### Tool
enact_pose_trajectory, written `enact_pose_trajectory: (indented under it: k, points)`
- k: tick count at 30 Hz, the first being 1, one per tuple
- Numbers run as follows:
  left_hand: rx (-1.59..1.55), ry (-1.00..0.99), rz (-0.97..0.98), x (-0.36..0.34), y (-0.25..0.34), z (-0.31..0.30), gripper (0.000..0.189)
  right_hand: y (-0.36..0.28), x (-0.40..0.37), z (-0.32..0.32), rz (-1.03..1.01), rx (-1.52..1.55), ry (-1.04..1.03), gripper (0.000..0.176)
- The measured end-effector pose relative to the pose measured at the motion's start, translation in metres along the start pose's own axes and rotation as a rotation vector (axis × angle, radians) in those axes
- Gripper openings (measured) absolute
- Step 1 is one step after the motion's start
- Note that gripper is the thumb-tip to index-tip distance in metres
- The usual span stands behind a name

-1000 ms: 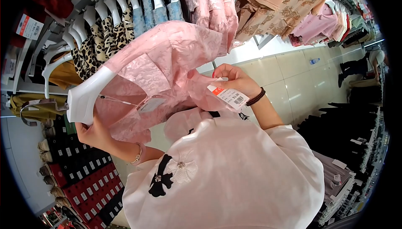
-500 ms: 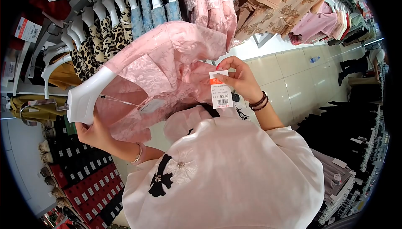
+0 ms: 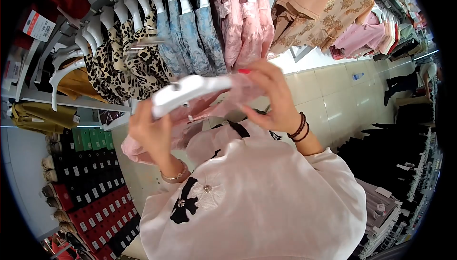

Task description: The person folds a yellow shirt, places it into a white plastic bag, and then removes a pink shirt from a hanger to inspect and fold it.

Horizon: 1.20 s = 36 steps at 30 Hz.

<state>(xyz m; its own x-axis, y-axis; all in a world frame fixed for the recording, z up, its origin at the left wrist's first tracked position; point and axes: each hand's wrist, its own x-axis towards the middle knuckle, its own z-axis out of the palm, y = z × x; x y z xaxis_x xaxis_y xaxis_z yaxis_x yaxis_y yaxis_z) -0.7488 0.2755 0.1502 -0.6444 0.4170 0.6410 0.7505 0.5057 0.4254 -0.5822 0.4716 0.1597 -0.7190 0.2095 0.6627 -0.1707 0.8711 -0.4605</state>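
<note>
"Fingers?"
"The left hand (image 3: 154, 129) grasps one end of the white hanger (image 3: 190, 92). The right hand's (image 3: 278, 100) thumb and fingers curve around the pink blouse (image 3: 183, 131) near the other end; whether they grip it, I can't tell."
"Anything crowding them?"
"Leopard-print tops (image 3: 131, 60) and blue patterned garments (image 3: 193, 41) hang just beyond. Stacked shoeboxes (image 3: 102, 198) lie farther left."

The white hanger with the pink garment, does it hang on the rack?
No, the left hand holds the white hanger by one end, in front of the leopard-print clothes.
</note>
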Motion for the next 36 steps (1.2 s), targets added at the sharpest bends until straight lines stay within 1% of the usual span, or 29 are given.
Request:
enact_pose_trajectory:
  k: [1, 2, 4, 5, 6, 8, 9, 11, 12, 13, 15, 16, 17, 19, 20, 21, 22, 23, 25, 28, 30, 31, 34, 36]
  points:
    - [-0.007, -0.060, 0.086, -0.002, 0.014, 0.006, 0.027, -0.005, 0.003, 0.004, -0.039, -0.020, -0.103, 0.051]
    - [-0.013, -0.119, 0.170, -0.004, 0.026, 0.011, 0.027, -0.011, 0.002, 0.009, 0.022, -0.050, -0.152, 0.049]
    - [-0.102, -0.178, 0.238, -0.012, 0.036, 0.022, 0.028, -0.013, -0.009, 0.016, 0.447, 0.300, -0.327, 0.040]
    - [-0.138, -0.194, 0.241, -0.013, 0.035, 0.024, 0.029, -0.006, -0.016, 0.024, 0.452, 0.360, -0.241, 0.031]
    - [-0.170, -0.174, 0.252, -0.012, 0.034, 0.026, 0.028, -0.001, -0.019, 0.026, 0.212, 0.203, -0.156, 0.028]
    - [-0.233, -0.142, 0.275, -0.010, 0.032, 0.029, 0.028, 0.002, -0.022, 0.021, 0.330, 0.304, -0.153, 0.027]
    - [-0.250, -0.171, 0.260, -0.010, 0.028, 0.029, 0.029, 0.003, -0.021, 0.017, 0.343, 0.283, -0.168, 0.027]
    - [-0.174, -0.133, 0.198, -0.004, 0.018, 0.027, 0.035, 0.006, -0.014, 0.004, 0.368, 0.234, -0.193, 0.027]
    - [-0.137, -0.114, 0.168, -0.001, 0.014, 0.027, 0.038, 0.007, -0.012, -0.001, 0.353, 0.237, -0.143, 0.024]
    - [-0.152, -0.084, 0.082, -0.002, 0.011, 0.027, 0.048, 0.009, -0.011, -0.005, 0.355, 0.224, -0.125, 0.022]
    - [-0.300, -0.025, -0.032, -0.006, 0.008, 0.033, 0.050, 0.009, -0.009, -0.012, 0.383, 0.242, -0.089, 0.017]
    - [-0.371, 0.004, -0.091, -0.008, 0.008, 0.034, 0.051, 0.008, -0.004, -0.017, 0.405, 0.254, -0.078, 0.020]
    - [-0.398, -0.016, -0.130, -0.008, 0.009, 0.032, 0.048, 0.015, -0.005, -0.018, 0.358, 0.210, -0.041, 0.022]
    - [-0.580, -0.029, -0.201, -0.014, -0.008, 0.040, 0.046, 0.028, -0.005, -0.026, 0.264, 0.095, 0.000, 0.025]
    - [-0.672, -0.033, -0.236, -0.015, -0.014, 0.041, 0.045, 0.028, -0.007, -0.029, 0.333, 0.108, 0.020, 0.027]
    - [-0.652, -0.103, -0.248, -0.015, -0.018, 0.037, 0.038, 0.028, -0.008, -0.033, 0.337, 0.099, 0.009, 0.027]
    - [-0.663, -0.149, -0.295, -0.016, -0.021, 0.034, 0.035, 0.027, -0.007, -0.038, 0.342, 0.091, -0.002, 0.028]
    - [-0.675, -0.195, -0.342, -0.017, -0.023, 0.030, 0.033, 0.025, -0.004, -0.044, 0.290, 0.020, -0.040, 0.029]
    - [-0.704, -0.280, -0.404, -0.018, -0.031, 0.027, 0.028, 0.034, -0.008, -0.047, 0.278, 0.041, -0.046, 0.028]
    - [-1.004, -0.315, -0.481, -0.015, -0.035, 0.026, 0.031, 0.035, -0.007, -0.049, 0.294, 0.109, -0.044, 0.026]
    - [-1.295, -0.369, -0.650, -0.014, -0.041, 0.028, 0.035, 0.041, -0.008, -0.048, 0.289, 0.169, -0.046, 0.025]
    - [-1.441, -0.398, -0.733, -0.014, -0.044, 0.030, 0.037, 0.046, -0.010, -0.045, 0.258, 0.166, -0.081, 0.027]
    - [-1.698, -0.472, -0.890, -0.017, -0.053, 0.043, 0.042, 0.050, -0.016, -0.039, 0.420, 0.272, -0.077, 0.030]
    - [-1.775, -0.509, -0.906, -0.017, -0.050, 0.046, 0.043, 0.056, -0.022, -0.036, 0.495, 0.349, -0.062, 0.028]
